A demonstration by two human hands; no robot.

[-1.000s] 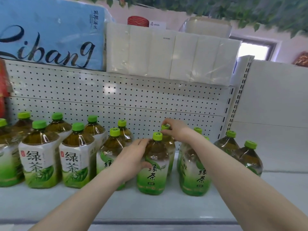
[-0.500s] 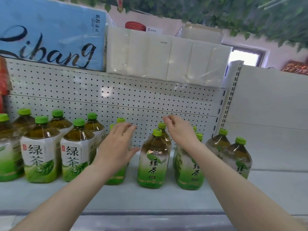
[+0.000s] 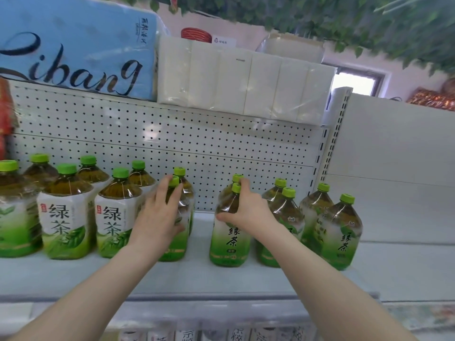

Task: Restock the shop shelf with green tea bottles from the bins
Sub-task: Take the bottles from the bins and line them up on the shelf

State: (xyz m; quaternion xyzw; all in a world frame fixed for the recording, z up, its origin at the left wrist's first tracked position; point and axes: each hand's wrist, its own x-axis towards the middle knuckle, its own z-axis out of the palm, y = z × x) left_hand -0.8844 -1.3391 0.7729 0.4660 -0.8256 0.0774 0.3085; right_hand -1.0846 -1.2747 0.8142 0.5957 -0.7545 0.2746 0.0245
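left hand (image 3: 157, 215) fingers spread flat on a tea bottle (image 3: 175, 251), right hand (image 3: 246, 209) clamped round a second bottle (image 3: 230, 244) at its neck. a hard shove could topple the rear bottles (image 3: 187, 190) just behind the fingertips.

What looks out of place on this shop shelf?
Nothing spilled or toppled. The clear plastic green-capped tea bottles at the right end look turned, labels partly aside; the left bottles face forward. A gap of white shelf lies between one bottle under the left hand and the middle bottle the right hand grips.
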